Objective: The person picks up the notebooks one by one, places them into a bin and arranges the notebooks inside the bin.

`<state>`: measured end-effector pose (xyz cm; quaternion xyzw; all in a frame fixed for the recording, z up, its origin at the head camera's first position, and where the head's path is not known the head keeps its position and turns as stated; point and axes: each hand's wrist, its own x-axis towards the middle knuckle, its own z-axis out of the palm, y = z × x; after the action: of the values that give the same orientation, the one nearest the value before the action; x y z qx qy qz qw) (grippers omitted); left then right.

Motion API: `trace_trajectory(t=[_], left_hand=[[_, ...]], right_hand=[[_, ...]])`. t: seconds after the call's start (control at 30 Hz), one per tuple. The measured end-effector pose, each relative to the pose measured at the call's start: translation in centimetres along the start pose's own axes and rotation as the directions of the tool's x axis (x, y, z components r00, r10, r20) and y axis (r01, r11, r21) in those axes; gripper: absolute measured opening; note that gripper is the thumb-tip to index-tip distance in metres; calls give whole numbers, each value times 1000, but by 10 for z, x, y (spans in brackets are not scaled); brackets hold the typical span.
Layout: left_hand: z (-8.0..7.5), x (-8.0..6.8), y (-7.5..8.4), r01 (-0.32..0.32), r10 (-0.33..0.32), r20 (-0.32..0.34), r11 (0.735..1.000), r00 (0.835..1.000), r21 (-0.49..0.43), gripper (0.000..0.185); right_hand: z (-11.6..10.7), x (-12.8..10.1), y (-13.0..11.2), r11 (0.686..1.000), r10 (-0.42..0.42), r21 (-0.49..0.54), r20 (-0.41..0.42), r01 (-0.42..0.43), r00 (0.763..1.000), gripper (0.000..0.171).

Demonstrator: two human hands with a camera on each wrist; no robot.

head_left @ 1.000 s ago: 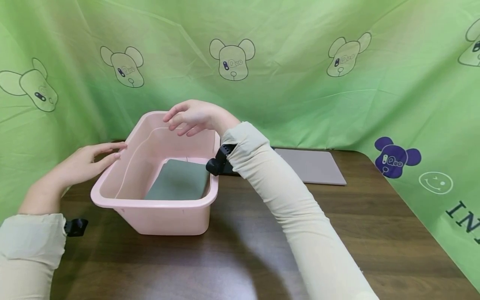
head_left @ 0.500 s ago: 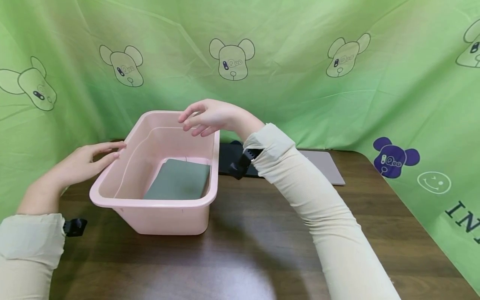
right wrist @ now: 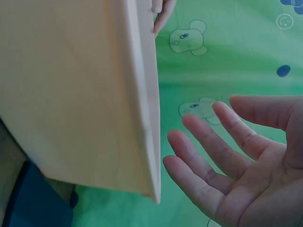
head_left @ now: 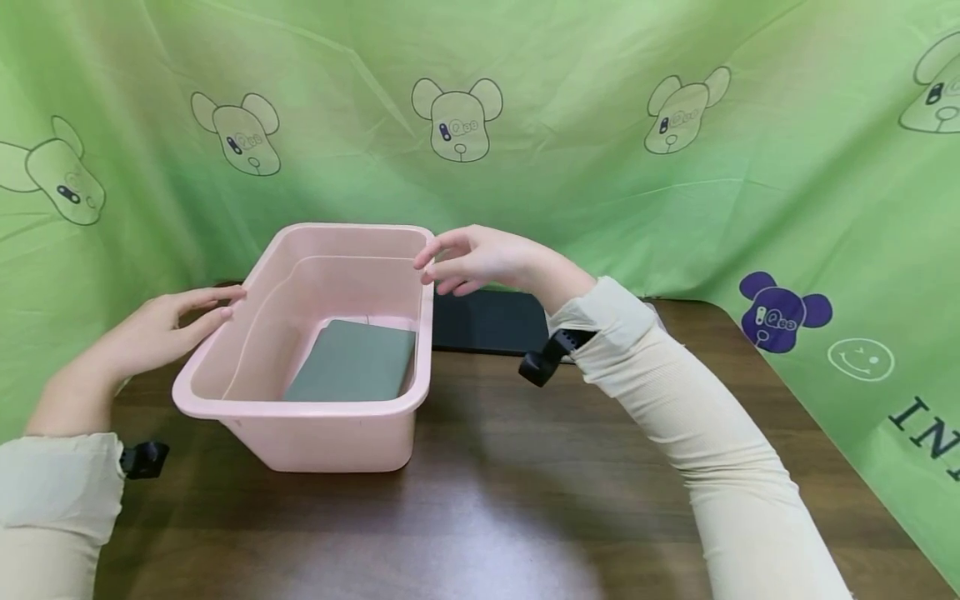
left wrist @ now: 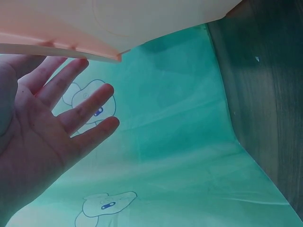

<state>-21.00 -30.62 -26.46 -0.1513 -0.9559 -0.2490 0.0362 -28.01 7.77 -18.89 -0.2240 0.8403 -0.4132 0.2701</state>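
A pink plastic tub (head_left: 322, 437) stands on the table, with a flat grey-green item like a notebook (head_left: 352, 362) lying on its bottom. My left hand (head_left: 161, 329) rests its fingertips on the tub's left rim, fingers loosely extended; the left wrist view shows several of them spread beneath the rim. Beside the far right corner of the tub is my right hand (head_left: 487, 260), its relaxed fingers holding nothing. In the right wrist view, a gap shows between those fingers (right wrist: 199, 161) and the tub wall (right wrist: 71, 94).
Right of the tub lies a flat black slab (head_left: 491, 321). The edge of a light grey flat thing peeks out behind the right sleeve (head_left: 637, 325). A green printed curtain (head_left: 570, 200) hangs around the brown wooden table (head_left: 480, 517).
My right hand has moved from above the tub's far side to the right, past its right rim, uncovering more of the black slab. The left hand stays at the left rim.
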Motion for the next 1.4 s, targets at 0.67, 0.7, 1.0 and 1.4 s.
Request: trace_trajectory(t=[0.67, 0.7, 1.0, 1.4], left_hand=[[2, -4, -5, 13, -13, -20, 1000, 1000, -1, 42], [2, -4, -5, 12, -12, -22, 1000, 1000, 2, 42], [0, -5, -6, 10, -10, -22, 1000, 1000, 5, 42], [-1, -7, -6, -5, 4, -41, 1000, 999, -19, 41]], right_hand=[[-31, -59, 85, 995, 31, 96, -257, -7, 966, 41], [-33, -62, 91, 994, 39, 110, -276, -9, 961, 42], [-55, -94, 150, 979, 93, 204, -373, -17, 923, 47], [-72, -112, 214, 950, 173, 311, -450, -28, 876, 10]])
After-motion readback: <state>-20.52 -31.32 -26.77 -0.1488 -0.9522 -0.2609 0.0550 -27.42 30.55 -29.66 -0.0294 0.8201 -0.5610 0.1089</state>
